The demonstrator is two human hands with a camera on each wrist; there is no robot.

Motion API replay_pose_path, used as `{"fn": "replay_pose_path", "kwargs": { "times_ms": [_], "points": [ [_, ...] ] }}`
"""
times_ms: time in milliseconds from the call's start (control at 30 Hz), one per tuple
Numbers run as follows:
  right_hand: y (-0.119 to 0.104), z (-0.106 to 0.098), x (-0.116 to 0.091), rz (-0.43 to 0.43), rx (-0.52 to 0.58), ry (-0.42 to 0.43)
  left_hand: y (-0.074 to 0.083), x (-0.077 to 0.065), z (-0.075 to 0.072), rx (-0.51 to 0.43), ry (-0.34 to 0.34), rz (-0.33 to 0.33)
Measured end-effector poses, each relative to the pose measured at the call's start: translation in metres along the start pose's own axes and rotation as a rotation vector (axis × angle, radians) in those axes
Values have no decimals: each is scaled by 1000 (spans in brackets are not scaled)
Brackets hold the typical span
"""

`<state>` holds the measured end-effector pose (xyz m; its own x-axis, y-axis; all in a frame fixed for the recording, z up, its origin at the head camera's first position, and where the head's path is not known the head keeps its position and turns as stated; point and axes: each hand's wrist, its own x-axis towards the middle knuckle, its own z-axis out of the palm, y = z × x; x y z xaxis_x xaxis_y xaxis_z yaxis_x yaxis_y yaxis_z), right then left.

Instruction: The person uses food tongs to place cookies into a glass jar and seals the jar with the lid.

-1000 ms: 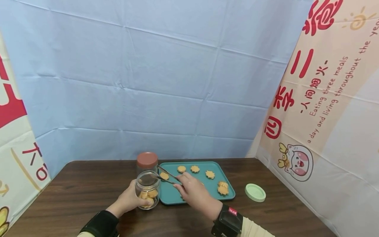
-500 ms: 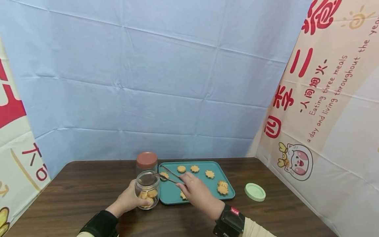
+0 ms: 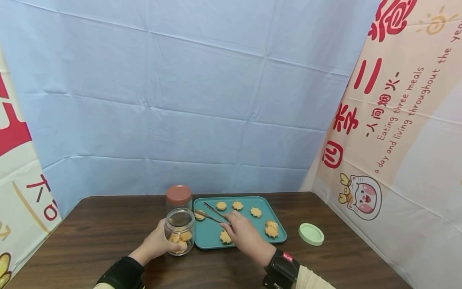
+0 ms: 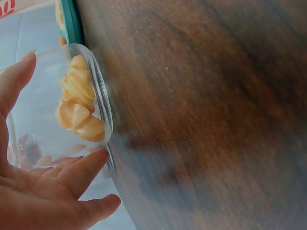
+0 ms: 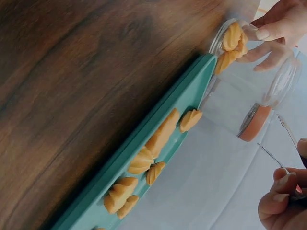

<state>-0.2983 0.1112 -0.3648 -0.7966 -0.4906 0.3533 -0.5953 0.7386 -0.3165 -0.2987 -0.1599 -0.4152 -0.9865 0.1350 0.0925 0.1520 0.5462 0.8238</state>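
Observation:
My left hand (image 3: 156,244) grips an uncapped clear glass jar (image 3: 177,222) from its left side, thumb across the front. Several golden cookies (image 4: 79,98) lie in the bottom of this jar. With my right hand (image 3: 247,233) I hold a pair of metal tongs (image 5: 273,156) by the arms. Their tips are spread, with nothing between them, over the left part of a teal tray (image 3: 211,239). One tip overlaps the leftmost cookie (image 3: 199,216) in the head view. Several flower-shaped cookies (image 3: 256,212) are spread about the tray.
Behind the open jar stands a second jar with a reddish-brown lid (image 3: 179,194). A pale green lid (image 3: 311,234) lies on the dark wooden table (image 3: 90,228) right of the tray. Hanging cloth (image 3: 202,120) encloses the table at the back and sides.
The tongs and my right hand have shifted right, from the jar's mouth to over the tray, uncovering a cookie near its front edge. My left hand and the jar stay put.

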Motion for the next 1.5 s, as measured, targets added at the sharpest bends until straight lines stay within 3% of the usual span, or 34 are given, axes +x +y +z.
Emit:
{"fn": "replay_pose_path", "kwargs": {
  "times_ms": [1133, 1500],
  "points": [
    [17, 26, 9, 76, -21, -78, 1, -2, -3, -48, -17, -8],
    [23, 36, 15, 100, -97, -93, 0, -1, -2, -46, -11, 4]
  ]
}}
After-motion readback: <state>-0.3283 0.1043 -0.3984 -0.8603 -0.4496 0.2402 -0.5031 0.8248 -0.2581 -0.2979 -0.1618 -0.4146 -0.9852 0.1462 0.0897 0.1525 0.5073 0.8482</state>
